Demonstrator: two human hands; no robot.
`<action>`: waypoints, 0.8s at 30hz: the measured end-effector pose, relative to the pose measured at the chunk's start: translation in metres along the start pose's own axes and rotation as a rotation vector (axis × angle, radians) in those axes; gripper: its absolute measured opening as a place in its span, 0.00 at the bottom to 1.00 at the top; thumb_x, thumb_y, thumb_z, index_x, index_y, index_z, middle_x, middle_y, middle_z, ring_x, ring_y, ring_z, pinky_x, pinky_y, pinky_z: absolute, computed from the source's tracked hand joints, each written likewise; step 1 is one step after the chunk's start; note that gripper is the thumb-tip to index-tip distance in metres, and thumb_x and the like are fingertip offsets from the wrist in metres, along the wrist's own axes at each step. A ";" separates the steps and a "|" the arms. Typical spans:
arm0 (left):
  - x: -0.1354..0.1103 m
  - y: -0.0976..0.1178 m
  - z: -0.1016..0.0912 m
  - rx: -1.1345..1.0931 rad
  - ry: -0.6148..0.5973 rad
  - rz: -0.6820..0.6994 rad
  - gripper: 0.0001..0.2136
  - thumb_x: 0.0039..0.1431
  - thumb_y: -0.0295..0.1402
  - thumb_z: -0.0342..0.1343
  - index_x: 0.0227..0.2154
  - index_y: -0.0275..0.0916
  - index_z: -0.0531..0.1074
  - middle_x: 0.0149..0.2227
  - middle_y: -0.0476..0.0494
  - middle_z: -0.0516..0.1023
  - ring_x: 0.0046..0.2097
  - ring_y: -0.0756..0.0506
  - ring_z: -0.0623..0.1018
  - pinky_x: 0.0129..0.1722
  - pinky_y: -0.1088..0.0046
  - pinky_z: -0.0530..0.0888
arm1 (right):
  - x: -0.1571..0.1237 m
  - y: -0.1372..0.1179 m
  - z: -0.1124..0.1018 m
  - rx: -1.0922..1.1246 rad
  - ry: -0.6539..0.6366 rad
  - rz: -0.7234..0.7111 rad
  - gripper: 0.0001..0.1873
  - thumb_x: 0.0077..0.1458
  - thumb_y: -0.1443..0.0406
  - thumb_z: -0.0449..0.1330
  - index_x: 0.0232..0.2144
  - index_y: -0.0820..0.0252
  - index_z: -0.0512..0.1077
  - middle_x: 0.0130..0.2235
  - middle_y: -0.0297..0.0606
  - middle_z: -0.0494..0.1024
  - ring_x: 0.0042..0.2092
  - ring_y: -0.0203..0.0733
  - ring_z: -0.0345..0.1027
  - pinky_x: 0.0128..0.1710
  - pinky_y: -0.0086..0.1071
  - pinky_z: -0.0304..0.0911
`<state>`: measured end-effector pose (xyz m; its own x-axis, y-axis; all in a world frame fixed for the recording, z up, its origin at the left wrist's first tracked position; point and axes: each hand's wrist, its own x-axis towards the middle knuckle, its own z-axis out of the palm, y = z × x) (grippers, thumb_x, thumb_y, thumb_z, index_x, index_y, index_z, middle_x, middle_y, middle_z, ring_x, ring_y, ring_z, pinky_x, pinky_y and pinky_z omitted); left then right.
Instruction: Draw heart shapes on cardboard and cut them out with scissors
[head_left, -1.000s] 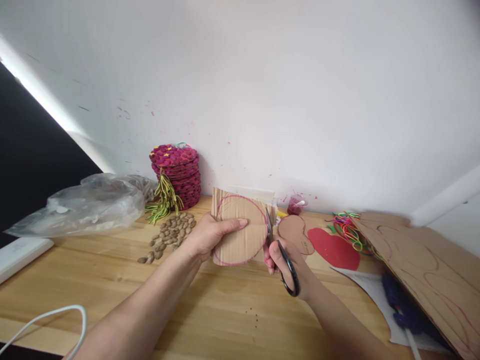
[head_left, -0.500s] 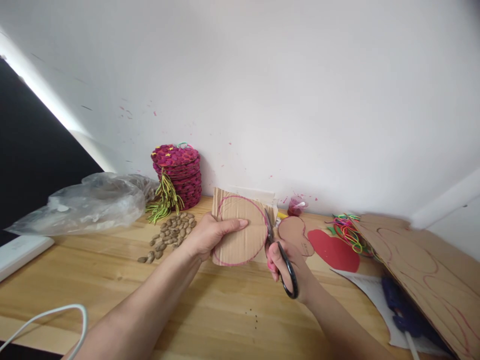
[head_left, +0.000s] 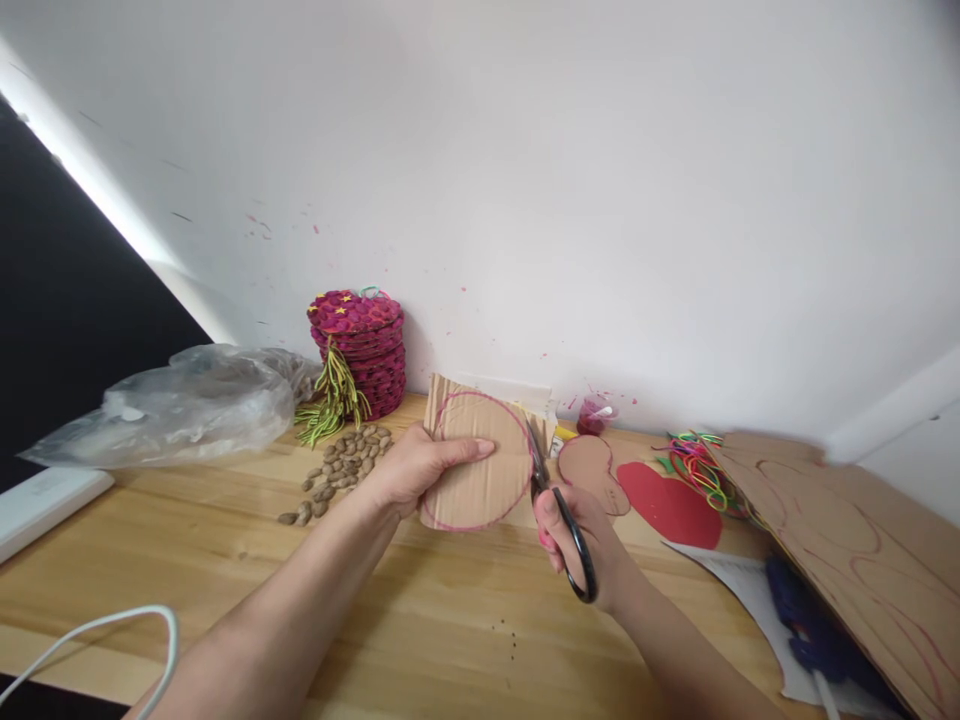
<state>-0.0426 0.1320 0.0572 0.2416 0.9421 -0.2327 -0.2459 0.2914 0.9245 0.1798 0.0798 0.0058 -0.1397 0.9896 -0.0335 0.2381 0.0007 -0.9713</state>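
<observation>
My left hand (head_left: 431, 465) grips the left side of a piece of corrugated cardboard (head_left: 480, 490), thumb on top and the other fingers hidden beneath. A purple-red outline, roughly round, is drawn on the cardboard. In my right hand (head_left: 581, 535) is a pair of black-handled scissors (head_left: 576, 570), fingers through the handles. The blades lie along the right edge of the drawn outline, touching the cardboard; part of them is hidden. Right of the blades, a peanut-shaped cardboard cutout (head_left: 589, 468) rests on the wooden table (head_left: 420, 640).
Left of the cardboard lie several brown nut-like pieces (head_left: 349, 460), a purple woven box (head_left: 367, 350) with a green tassel and a plastic bag (head_left: 202, 405). To the right are a red cutout (head_left: 671, 505), coloured cords (head_left: 709, 465), a large drawn-on cardboard sheet (head_left: 847, 540) and a blue tool (head_left: 802, 615).
The scissor blades have shifted slightly left along the outline. My left hand keeps its hold on the cardboard. The whole view has moved a little.
</observation>
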 end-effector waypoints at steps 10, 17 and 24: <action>0.005 0.001 -0.006 0.014 -0.056 0.054 0.24 0.39 0.37 0.79 0.40 0.33 0.84 0.41 0.36 0.87 0.38 0.41 0.84 0.39 0.66 0.81 | 0.001 0.001 -0.002 -0.135 -0.040 -0.086 0.34 0.62 0.35 0.50 0.20 0.53 0.54 0.19 0.33 0.60 0.19 0.37 0.55 0.17 0.33 0.52; 0.003 0.004 -0.007 0.021 -0.068 0.050 0.22 0.39 0.35 0.79 0.39 0.33 0.83 0.40 0.36 0.87 0.39 0.40 0.84 0.40 0.65 0.82 | 0.000 -0.001 -0.002 -0.158 -0.056 -0.110 0.34 0.63 0.35 0.49 0.20 0.53 0.53 0.19 0.32 0.59 0.18 0.36 0.54 0.17 0.33 0.51; 0.005 0.004 -0.011 0.012 -0.084 0.051 0.22 0.39 0.35 0.79 0.39 0.34 0.84 0.41 0.36 0.87 0.39 0.41 0.84 0.41 0.66 0.82 | -0.001 0.001 -0.004 -0.072 -0.065 -0.067 0.33 0.60 0.34 0.53 0.22 0.52 0.55 0.20 0.30 0.60 0.19 0.37 0.57 0.19 0.33 0.54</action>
<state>-0.0525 0.1397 0.0561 0.3072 0.9382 -0.1592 -0.2488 0.2407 0.9382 0.1837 0.0793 0.0055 -0.2191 0.9756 0.0139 0.2937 0.0796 -0.9526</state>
